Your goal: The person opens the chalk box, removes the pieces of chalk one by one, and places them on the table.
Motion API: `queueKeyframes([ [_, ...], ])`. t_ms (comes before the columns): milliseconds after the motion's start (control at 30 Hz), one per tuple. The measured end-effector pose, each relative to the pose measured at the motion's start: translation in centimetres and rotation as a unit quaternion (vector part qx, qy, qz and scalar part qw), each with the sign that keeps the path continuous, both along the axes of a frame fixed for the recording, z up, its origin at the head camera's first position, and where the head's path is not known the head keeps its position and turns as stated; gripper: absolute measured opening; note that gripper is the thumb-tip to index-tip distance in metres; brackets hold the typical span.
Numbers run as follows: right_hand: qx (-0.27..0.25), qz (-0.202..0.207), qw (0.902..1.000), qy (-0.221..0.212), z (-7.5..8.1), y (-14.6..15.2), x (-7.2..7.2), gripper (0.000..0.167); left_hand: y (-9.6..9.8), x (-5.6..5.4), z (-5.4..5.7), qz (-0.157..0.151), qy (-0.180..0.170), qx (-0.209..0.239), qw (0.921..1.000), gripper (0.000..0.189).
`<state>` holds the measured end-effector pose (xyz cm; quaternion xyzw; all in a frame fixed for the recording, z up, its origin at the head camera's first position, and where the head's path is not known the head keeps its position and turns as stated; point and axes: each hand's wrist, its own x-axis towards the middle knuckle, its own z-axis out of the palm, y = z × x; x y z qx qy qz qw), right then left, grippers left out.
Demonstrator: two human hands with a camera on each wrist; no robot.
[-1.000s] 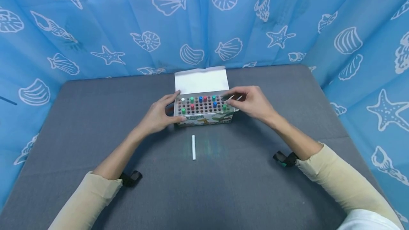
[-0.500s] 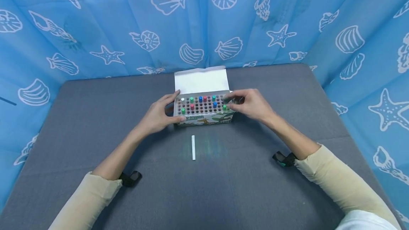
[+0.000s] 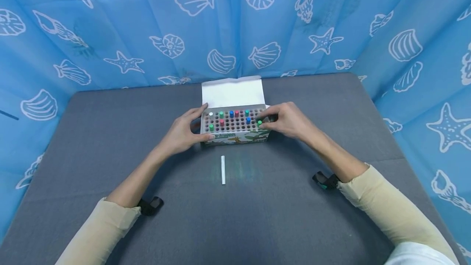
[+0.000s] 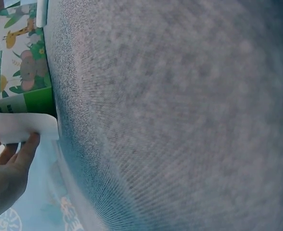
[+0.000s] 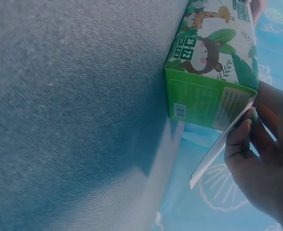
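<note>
My left hand [image 3: 182, 132] grips the left end of a cardboard box [image 3: 239, 137], thumb on its front and fingers reaching behind. The box has jungle animals printed on it, and its top is a grey grid of holes. Several coloured pegs stick up from the holes, including a green peg [image 3: 259, 122] near the right end. Over that end bends my right hand [image 3: 290, 120], thumb and fingertips close to the green peg. In the right wrist view its fingers are curled at the box's top edge beside a white side flap [image 5: 213, 156]; I cannot tell whether they pinch anything.
A plain white stick [image 3: 223, 170] lies on the grey cloth-covered table [image 3: 235, 220] in front of the box. The box's white lid [image 3: 233, 92] stands raised behind it. A blue curtain [image 3: 147, 19] with shell prints hangs at the back and sides.
My right hand has come slightly lower and to the left over the box's right end. A pale sliver seen near its fingers a second ago no longer shows. The left hand stays put.
</note>
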<state>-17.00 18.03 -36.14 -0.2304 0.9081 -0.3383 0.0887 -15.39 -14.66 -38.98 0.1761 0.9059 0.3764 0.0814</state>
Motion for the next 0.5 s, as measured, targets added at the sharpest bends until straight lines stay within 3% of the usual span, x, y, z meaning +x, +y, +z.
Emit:
queueKeyframes([
  [500,-0.010,0.027,0.9944,0.101,-1.0,-0.5,0.3,0.018,-0.1,-0.2,0.2,-0.001,-0.003,-0.008,1.0000,0.094],
])
